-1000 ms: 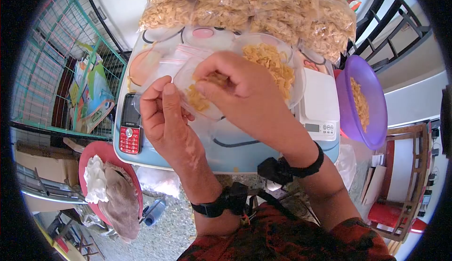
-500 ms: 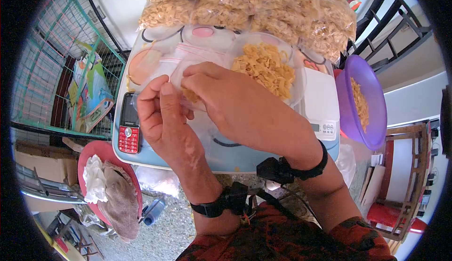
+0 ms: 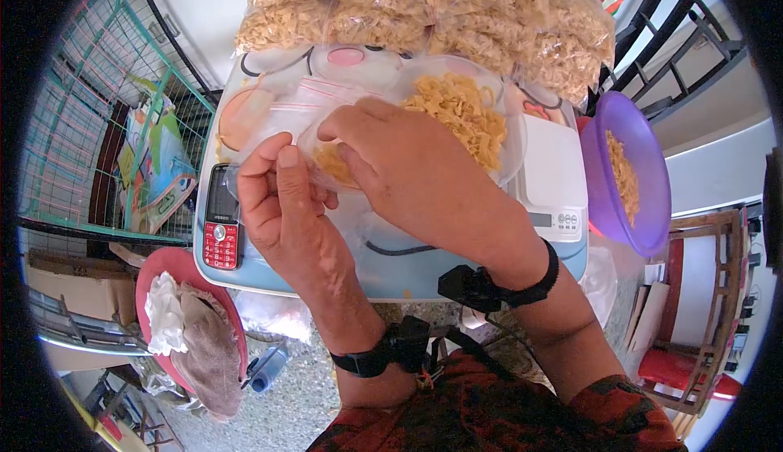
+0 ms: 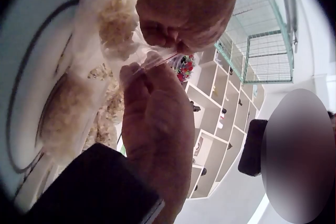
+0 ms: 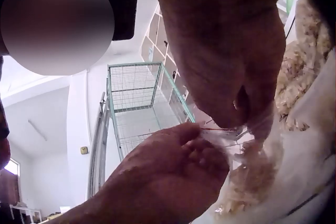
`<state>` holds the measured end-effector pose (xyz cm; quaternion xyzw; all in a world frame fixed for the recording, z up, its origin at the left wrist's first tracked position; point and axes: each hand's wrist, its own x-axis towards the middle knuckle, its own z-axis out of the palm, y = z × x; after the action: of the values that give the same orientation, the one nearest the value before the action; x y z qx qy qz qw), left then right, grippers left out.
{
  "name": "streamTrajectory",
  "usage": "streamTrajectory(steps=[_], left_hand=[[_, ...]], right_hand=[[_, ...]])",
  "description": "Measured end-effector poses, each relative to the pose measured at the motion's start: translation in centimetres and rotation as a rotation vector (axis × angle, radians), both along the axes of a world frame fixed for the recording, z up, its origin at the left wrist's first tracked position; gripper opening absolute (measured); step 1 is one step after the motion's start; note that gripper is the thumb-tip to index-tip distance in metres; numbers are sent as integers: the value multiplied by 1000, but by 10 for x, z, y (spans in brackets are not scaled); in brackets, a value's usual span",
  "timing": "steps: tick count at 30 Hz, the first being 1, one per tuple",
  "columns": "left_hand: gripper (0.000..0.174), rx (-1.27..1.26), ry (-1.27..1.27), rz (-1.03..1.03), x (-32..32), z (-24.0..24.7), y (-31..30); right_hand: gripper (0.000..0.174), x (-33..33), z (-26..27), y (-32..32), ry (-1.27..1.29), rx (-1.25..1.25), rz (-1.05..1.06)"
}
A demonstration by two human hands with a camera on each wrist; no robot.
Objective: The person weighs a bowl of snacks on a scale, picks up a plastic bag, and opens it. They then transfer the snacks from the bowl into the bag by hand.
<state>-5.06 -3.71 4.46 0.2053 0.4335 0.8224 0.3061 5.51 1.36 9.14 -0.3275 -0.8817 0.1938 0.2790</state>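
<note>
Bag (image 3: 329,161) edge pinched in left hand (image 3: 287,199), right hand (image 3: 424,179) close, grip unclear, scant gap

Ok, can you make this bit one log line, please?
left hand: pinches clear bag | right hand: at bag's mouth, grip unclear | bag: yellowish strips inside | nearby: bowl, scale

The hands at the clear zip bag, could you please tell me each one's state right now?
Left hand: pinching the edge of the clear zip bag.
Right hand: at the bag's mouth; whether it holds anything cannot be told.
</note>
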Motion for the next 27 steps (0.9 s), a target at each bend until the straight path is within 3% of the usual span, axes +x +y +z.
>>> streamTrajectory(steps=[4,7,10,13,16,18,20,23,27], left_hand=[[17,50,33,-42,-2,-5,-1],[16,90,-3,-30,1,-1,0],[16,58,-11,-25,1,-1,-2],[17,101,20,-59,-6,-3,-6],[18,57,5,-33,-7,-2,-6],[17,49,-21,-9,-7,-2,-4],[17,71,-29,-15,-7,-3,-4],[16,106,-23,-38,-7,-3,-4],[16,95,-33,-60,-4,-5,-4]], right_hand=[[18,-3,6,-6,-98,-301,-3],[21,-3,6,-8,-19,-338,84],[17,-2,3,-8,-42,-222,123],[19,10,6,3,6,84,203],[17,40,22,7,89,183,38],[14,67,44,6,-51,268,-147],[16,87,64,-1,-183,60,-407],[22,112,68,0,-483,-116,-471],[30,128,25,-1,-437,222,-242]])
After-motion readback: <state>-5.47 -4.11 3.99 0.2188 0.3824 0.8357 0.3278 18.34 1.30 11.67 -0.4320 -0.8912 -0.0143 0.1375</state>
